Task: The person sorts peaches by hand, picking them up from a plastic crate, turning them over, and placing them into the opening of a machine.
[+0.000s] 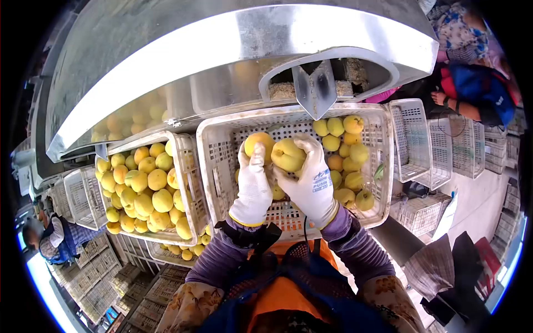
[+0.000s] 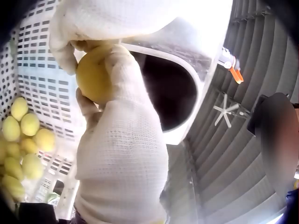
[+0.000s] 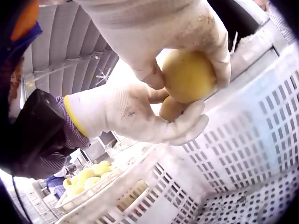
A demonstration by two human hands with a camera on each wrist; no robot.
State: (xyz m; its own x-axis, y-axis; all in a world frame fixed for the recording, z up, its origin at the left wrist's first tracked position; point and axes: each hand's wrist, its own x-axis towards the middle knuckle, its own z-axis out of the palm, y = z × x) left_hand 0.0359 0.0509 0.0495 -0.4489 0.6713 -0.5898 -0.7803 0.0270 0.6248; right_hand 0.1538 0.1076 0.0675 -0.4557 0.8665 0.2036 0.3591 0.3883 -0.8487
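Observation:
Both hands wear white knit gloves and meet over a large white perforated crate (image 1: 206, 166). My left hand (image 1: 252, 191) grips an orange-yellow peach (image 1: 259, 143), its thumb laid along the fruit. Beside it, my right hand (image 1: 312, 188) holds a greener yellow peach (image 1: 287, 155) between thumb and fingers. In the right wrist view the right hand's peach (image 3: 189, 77) sits just above the left hand's peach (image 3: 172, 108), which is partly covered by glove fingers. More yellow peaches (image 1: 355, 152) lie along the crate's right side.
A second crate (image 1: 191, 183) heaped with peaches (image 1: 144, 188) stands at left. Behind the crates, a metal machine (image 1: 211, 66) carries a chute opening with a pointed metal plate (image 1: 315, 89). Nested white crates (image 1: 412, 139) stand at right. Other people (image 1: 477, 89) are at far right and far left.

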